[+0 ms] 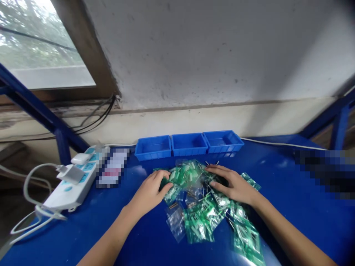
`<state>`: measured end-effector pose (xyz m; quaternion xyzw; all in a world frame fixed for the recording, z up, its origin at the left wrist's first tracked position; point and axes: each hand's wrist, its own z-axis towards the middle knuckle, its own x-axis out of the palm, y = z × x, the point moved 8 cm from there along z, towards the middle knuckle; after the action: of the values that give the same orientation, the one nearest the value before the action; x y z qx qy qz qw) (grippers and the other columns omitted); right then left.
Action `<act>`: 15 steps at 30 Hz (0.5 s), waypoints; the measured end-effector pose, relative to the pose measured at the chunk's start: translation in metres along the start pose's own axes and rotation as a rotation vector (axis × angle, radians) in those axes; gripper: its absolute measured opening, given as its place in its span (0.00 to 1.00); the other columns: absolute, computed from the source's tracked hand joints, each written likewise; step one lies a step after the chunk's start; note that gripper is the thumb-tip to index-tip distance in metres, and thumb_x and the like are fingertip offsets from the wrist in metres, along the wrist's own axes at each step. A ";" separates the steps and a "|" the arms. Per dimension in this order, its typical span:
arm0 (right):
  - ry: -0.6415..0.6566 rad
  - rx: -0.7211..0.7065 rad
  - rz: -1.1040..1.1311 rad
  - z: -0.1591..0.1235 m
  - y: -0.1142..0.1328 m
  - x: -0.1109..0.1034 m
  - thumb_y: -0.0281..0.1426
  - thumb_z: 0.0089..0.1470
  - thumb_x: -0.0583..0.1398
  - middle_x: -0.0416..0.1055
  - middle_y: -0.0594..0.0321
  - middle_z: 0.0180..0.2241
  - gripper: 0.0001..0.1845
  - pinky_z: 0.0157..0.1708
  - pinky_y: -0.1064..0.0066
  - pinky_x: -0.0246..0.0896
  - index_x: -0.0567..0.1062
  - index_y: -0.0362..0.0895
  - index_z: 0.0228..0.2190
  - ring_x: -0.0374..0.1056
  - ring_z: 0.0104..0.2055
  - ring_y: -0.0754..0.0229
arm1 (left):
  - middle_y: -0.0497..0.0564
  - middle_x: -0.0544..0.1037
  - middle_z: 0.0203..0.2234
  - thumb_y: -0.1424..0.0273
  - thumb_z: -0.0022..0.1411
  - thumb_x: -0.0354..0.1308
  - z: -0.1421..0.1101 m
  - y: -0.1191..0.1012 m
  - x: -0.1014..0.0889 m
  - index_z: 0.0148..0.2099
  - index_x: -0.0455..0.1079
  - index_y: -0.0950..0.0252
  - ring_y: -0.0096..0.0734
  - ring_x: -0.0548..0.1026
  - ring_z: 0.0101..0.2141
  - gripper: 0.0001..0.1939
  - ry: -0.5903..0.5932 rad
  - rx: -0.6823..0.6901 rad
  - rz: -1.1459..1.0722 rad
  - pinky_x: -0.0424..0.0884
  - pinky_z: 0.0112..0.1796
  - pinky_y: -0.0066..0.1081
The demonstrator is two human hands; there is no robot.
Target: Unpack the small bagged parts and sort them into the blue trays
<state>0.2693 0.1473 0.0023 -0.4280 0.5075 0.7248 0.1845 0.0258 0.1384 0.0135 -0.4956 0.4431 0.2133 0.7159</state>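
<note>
A heap of small plastic bags lies between my hands on the blue table. Many are green bags (198, 221) holding pale and dark slim pieces. Clear bags (176, 221) lie among them, some with short brass-coloured pieces inside. My left hand (152, 188) rests at the heap's left edge, thumb apart from the curved fingers. On the other side my right hand (234, 184) touches the bags with its fingers spread and thumb apart. A few thin dark rods stick out near its fingertips. Neither hand is closed round a bag.
Three blue bins (189, 144) stand in a row behind the heap, by the wall. At the left are a white power strip (70, 188) with plugs and cables, and a blurred-out flat item (113, 168). Blue frame posts (63, 146) rise at the table's sides.
</note>
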 end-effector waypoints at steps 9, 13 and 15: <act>-0.002 -0.036 -0.001 0.002 0.007 0.000 0.45 0.55 0.55 0.63 0.54 0.56 0.26 0.55 0.49 0.54 0.67 0.49 0.53 0.59 0.57 0.46 | 0.52 0.71 0.42 0.64 0.64 0.49 -0.002 -0.005 -0.001 0.40 0.59 0.60 0.41 0.71 0.43 0.05 -0.022 0.040 0.028 0.67 0.39 0.39; 0.007 -0.045 -0.001 0.002 0.005 0.001 0.45 0.55 0.55 0.63 0.54 0.56 0.27 0.55 0.50 0.54 0.66 0.49 0.54 0.59 0.57 0.46 | 0.53 0.71 0.41 0.65 0.65 0.48 -0.001 -0.006 -0.002 0.37 0.56 0.61 0.40 0.71 0.42 0.06 -0.082 0.040 -0.028 0.67 0.38 0.38; 0.006 -0.050 0.008 0.002 0.005 0.002 0.44 0.55 0.55 0.63 0.54 0.56 0.27 0.55 0.49 0.54 0.66 0.49 0.54 0.59 0.57 0.46 | 0.52 0.71 0.39 0.66 0.65 0.47 -0.001 -0.009 -0.002 0.36 0.53 0.61 0.38 0.71 0.40 0.06 -0.128 0.051 -0.063 0.66 0.36 0.36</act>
<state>0.2640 0.1467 0.0043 -0.4327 0.4916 0.7365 0.1693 0.0309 0.1339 0.0200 -0.4763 0.3859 0.2107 0.7615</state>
